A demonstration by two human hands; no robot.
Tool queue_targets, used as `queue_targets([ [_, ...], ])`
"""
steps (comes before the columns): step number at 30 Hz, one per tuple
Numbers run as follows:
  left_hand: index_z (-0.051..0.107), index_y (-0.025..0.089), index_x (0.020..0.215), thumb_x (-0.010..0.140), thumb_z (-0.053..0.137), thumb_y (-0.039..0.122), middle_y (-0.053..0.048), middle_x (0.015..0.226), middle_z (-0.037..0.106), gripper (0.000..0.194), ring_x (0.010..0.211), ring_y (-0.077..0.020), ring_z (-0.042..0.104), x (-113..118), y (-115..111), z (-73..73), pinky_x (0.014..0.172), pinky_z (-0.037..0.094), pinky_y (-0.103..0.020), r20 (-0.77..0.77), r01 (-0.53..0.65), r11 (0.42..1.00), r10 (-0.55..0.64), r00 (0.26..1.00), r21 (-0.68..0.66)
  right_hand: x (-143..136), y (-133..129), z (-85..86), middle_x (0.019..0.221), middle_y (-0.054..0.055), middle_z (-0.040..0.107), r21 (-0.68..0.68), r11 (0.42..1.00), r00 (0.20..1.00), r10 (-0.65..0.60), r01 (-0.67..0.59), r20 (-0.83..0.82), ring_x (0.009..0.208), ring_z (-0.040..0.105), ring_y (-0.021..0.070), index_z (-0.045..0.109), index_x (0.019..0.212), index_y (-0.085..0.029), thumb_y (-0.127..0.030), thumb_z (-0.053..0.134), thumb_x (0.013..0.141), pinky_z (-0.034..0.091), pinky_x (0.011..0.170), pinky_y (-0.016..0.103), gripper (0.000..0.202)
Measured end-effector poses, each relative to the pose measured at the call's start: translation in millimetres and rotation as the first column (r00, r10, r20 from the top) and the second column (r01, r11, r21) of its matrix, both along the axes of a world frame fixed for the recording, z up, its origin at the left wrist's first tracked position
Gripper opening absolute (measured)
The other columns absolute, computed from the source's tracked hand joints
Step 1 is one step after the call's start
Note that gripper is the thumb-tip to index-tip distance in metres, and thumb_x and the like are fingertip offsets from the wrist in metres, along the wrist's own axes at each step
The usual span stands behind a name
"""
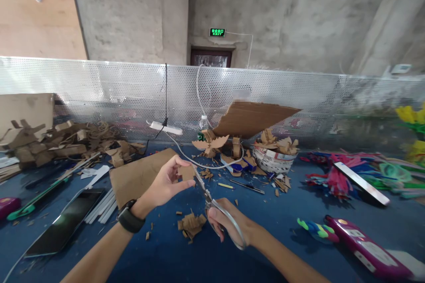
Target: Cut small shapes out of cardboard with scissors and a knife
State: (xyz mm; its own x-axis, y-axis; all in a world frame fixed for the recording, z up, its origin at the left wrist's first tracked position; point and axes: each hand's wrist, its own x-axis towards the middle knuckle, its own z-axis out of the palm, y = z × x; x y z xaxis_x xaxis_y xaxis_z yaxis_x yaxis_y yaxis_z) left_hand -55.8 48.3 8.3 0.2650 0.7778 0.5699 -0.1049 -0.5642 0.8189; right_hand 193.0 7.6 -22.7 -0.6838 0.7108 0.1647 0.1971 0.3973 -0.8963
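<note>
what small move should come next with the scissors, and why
Probably a short, careful snip at the edge of the small cardboard piece: the left hand pinches it, the right hand holds the scissors by their handles, and the blades point up beside that edge, though contact is too blurred to confirm.

Single view, worn on the person's head, looking forward and slightly down across the blue-topped bench point(159, 265) from its near side. Wide take. Near: bare left hand point(169, 179) and right hand point(229, 227), below centre, bare forearms point(102, 247) entering at 7 and 5 o'clock. Mid-distance: silvery perforated metal screen point(133, 93), roughly level. Farther, toward 12: grey concrete wall point(299, 22), green lit exit sign point(217, 32).
</note>
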Motion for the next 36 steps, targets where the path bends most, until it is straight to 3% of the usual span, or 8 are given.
queue_targets([
  [6, 0.057, 0.023, 0.107, 0.085, 0.086, 0.029, -0.009, 0.123, 0.068, 0.037, 0.11, -0.0207, 0.067, -2.9, 1.6, -2.3, 0.085, 0.054, -0.031, -0.043, 0.029, 0.999, -0.027, 0.999, 0.041, 0.8, -2.2, -0.2, 0.048, -0.004, 0.049, 0.035, 0.996, 0.994, -0.087, 0.085, 0.068, 0.045, 0.048, 0.0132, 0.047, 0.064, -0.023, -0.086, 0.038, 0.095, 0.041, 0.057, 0.029, 0.071],
  [14, 0.059, 0.022, 0.105, 0.084, 0.086, 0.027, -0.007, 0.114, 0.069, 0.034, 0.105, -0.0201, 0.067, -1.7, -1.2, 4.4, 0.086, 0.053, -0.032, -0.059, -0.006, 0.99, 0.015, 0.998, 0.142, -1.4, 0.6, -1.7, 0.049, -0.004, 0.048, 0.064, 0.996, 0.996, -0.073, 0.069, 0.059, 0.045, 0.048, 0.0128, 0.048, 0.066, -0.023, -0.083, 0.038, 0.097, 0.043, 0.057, 0.029, 0.068],
  [21, 0.06, 0.022, 0.104, 0.084, 0.085, 0.027, -0.008, 0.115, 0.07, 0.033, 0.106, -0.0214, 0.068, -1.8, -1.6, 5.6, 0.088, 0.053, -0.034, -0.063, 0.0, 0.987, 0.011, 0.998, 0.162, -1.1, -2.3, 0.3, 0.048, -0.004, 0.047, 0.09, 0.991, 0.991, -0.104, 0.097, 0.085, 0.047, 0.049, 0.0134, 0.046, 0.064, -0.023, -0.083, 0.037, 0.097, 0.041, 0.057, 0.029, 0.069],
  [27, 0.06, 0.021, 0.103, 0.083, 0.085, 0.026, -0.008, 0.113, 0.07, 0.033, 0.104, -0.0208, 0.068, -1.1, -1.9, 6.2, 0.09, 0.053, -0.034, -0.052, 0.006, 0.983, 0.003, 0.999, 0.182, -1.3, 3.4, -5.0, 0.05, -0.005, 0.048, 0.069, 0.996, 0.998, -0.053, 0.051, 0.022, 0.043, 0.047, 0.0113, 0.047, 0.067, -0.022, -0.084, 0.041, 0.095, 0.035, 0.05, 0.026, 0.068],
  [36, 0.059, 0.021, 0.102, 0.084, 0.084, 0.027, -0.008, 0.113, 0.07, 0.031, 0.106, -0.0218, 0.068, -0.3, -5.2, 8.6, 0.091, 0.054, -0.035, -0.074, -0.012, 0.98, 0.027, 0.997, 0.198, -1.3, 3.0, -4.4, 0.051, -0.005, 0.048, 0.08, 0.995, 0.999, -0.052, 0.051, 0.011, 0.045, 0.048, 0.0116, 0.048, 0.069, -0.021, -0.081, 0.043, 0.096, 0.036, 0.05, 0.025, 0.066],
])
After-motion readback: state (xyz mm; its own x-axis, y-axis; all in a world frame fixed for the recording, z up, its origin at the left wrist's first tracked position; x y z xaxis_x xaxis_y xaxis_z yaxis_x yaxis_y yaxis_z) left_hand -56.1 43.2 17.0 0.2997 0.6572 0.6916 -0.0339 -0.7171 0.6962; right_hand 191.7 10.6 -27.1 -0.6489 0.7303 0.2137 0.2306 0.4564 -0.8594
